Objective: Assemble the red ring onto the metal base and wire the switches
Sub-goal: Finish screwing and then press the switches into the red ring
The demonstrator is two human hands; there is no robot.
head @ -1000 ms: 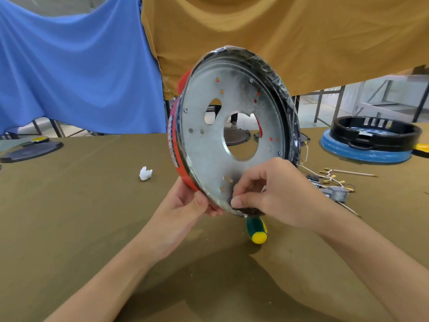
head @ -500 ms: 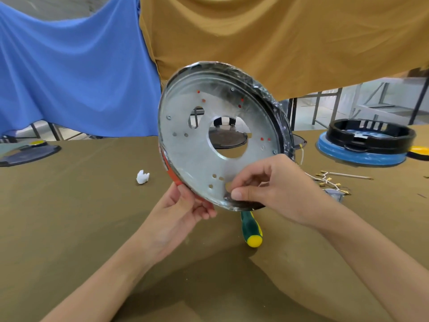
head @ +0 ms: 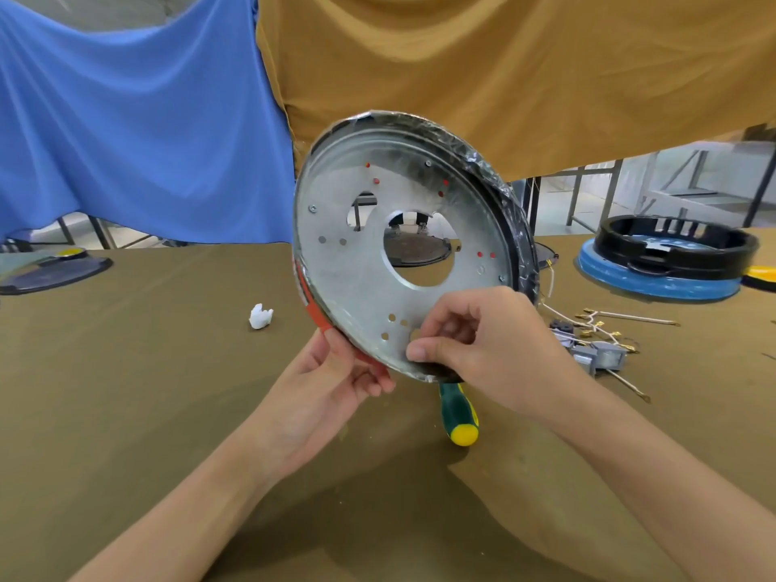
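I hold the round metal base (head: 369, 283) upright above the table, its flat underside facing me, with a large centre hole and several small holes. The red ring (head: 315, 317) shows only as a sliver along its lower left rim; the rest is hidden behind the plate. My left hand (head: 331, 380) grips the lower left edge. My right hand (head: 483, 346) pinches the bottom rim, thumb and fingertips pressed near a small hole. Grey switches with white wires (head: 600, 350) lie on the table to the right.
A green screwdriver with a yellow cap (head: 460, 413) lies under the base. A small white plastic piece (head: 260, 317) sits to the left. A black ring on a blue disc (head: 667, 258) stands at far right, a dark lid (head: 54, 268) at far left. Blue and tan cloths hang behind.
The base has tilted and turned so its flat face points more squarely at me, hiding most of the red ring. Both hands keep their grips on the lower rim.
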